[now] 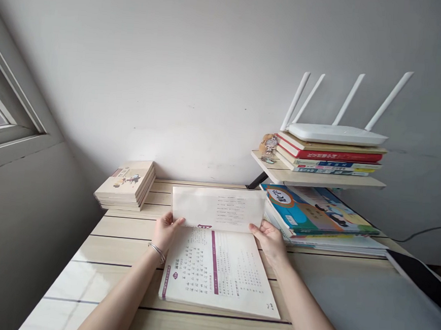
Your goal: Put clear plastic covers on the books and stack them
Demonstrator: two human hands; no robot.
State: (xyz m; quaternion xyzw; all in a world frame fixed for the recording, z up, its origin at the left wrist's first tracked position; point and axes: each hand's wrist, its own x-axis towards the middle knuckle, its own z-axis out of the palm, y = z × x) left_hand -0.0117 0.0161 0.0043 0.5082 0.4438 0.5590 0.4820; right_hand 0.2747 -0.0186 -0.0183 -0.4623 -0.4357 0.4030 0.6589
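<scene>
An open workbook (pixel 219 271) with printed Chinese text and purple bands lies turned sideways on the table. Its upper leaf (pixel 194 206) is raised toward me, mostly blank with faint lines of print. My left hand (pixel 167 227) is closed on that leaf's left end, thumb in front and fingers behind; a silver bangle (pixel 156 251) circles the wrist. At the right end, my right hand (pixel 270 240) pinches the same leaf, its thumb on the near side. The fingers behind the paper are mostly hidden. Whether one leaf or several are held, I cannot tell.
A stack of small books (pixel 125 183) sits at the back left. To the right, a raised shelf (pixel 318 180) bears books, a white router (pixel 337 133) and a small figure charm (pixel 269 143). Textbooks (pixel 316 213) lie beneath it. A grey panel (pixel 358 303) covers the right front.
</scene>
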